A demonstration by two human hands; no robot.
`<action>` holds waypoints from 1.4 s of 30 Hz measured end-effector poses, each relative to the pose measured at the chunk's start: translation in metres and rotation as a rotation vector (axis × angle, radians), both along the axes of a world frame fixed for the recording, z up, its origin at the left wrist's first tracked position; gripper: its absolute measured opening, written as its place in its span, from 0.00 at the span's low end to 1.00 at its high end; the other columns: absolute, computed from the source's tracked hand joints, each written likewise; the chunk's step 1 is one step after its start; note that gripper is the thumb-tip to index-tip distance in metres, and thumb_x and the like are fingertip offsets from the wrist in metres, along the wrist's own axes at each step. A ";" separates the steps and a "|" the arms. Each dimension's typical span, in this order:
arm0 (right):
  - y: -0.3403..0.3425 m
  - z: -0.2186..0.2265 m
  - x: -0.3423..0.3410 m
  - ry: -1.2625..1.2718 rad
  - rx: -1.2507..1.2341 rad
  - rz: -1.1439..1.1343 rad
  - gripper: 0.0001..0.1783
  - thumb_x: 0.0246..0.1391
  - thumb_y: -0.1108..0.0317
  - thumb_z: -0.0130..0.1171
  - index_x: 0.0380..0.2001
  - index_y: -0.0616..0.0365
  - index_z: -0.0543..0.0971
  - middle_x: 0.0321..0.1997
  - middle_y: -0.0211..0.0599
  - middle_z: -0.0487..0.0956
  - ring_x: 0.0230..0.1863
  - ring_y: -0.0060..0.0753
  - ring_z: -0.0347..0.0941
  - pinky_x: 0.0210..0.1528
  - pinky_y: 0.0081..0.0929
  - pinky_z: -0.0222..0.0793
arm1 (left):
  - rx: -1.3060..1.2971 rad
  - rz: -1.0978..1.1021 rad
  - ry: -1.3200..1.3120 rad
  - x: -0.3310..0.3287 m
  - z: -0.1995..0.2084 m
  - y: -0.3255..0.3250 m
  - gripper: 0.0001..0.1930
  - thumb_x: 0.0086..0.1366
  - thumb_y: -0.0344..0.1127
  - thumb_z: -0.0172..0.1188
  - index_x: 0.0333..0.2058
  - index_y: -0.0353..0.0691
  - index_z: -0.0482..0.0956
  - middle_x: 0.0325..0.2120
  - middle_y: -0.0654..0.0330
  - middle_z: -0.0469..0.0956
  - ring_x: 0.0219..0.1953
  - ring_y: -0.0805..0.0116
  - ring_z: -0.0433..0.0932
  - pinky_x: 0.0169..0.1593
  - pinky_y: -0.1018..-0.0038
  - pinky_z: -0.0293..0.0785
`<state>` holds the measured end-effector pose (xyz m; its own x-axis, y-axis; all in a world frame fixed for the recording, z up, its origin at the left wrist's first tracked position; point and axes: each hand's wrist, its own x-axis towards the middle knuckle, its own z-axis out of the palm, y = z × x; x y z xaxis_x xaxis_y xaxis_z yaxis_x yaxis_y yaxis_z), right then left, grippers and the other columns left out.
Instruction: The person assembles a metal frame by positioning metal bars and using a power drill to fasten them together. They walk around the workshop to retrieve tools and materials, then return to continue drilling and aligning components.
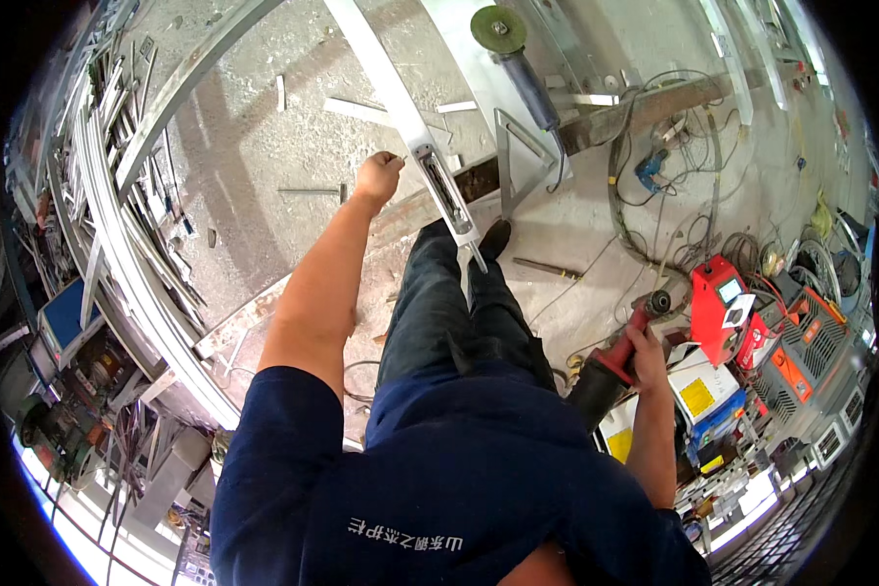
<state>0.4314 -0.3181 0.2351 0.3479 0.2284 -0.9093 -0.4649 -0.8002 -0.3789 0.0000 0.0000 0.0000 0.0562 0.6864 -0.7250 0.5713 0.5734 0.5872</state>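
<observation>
My right hand (647,356) is wrapped around a red and black handheld power tool (610,363), held off to my right with its round head (659,301) pointing away from me. My left hand (380,178) is closed in a pinch just left of a long pale metal bar (386,73); whatever its fingertips hold is too small to make out. An elongated slot (441,186) opens in the near end of that bar, which reaches over my legs. Beyond it lies an angle grinder (525,83) with a green disc (498,29), next to a triangular metal frame (520,161).
Long metal strips (117,264) are heaped along the left. A rusty beam (645,109) crosses the floor ahead. To the right are loops of cable (620,186), a blue power tool (649,171), a red machine (715,308) and a grey-orange machine (801,361).
</observation>
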 end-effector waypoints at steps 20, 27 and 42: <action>0.208 0.120 -0.185 0.357 0.809 1.909 0.36 0.53 0.57 0.60 0.60 0.62 0.61 0.37 0.55 0.79 0.39 0.59 0.76 0.41 0.45 0.71 | -0.459 0.198 -0.984 0.162 0.158 -0.100 0.14 0.72 0.44 0.52 0.31 0.41 0.73 0.18 0.71 0.64 0.17 0.79 0.58 0.20 0.78 0.56; 0.206 0.122 -0.252 0.619 0.984 1.984 0.30 0.48 0.61 0.62 0.52 0.67 0.67 0.41 0.59 0.78 0.43 0.58 0.76 0.45 0.42 0.70 | 0.062 -0.279 -0.908 0.193 0.254 -0.105 0.15 0.71 0.45 0.54 0.31 0.38 0.75 0.20 0.71 0.66 0.24 0.80 0.63 0.29 0.78 0.65; 0.143 0.168 -0.247 -0.323 1.564 1.984 0.22 0.46 0.54 0.64 0.37 0.62 0.79 0.45 0.41 0.76 0.49 0.42 0.71 0.56 0.41 0.64 | 0.182 -0.970 -1.023 0.146 0.293 -0.123 0.16 0.70 0.43 0.53 0.35 0.32 0.76 0.28 0.47 0.76 0.30 0.54 0.72 0.38 0.64 0.71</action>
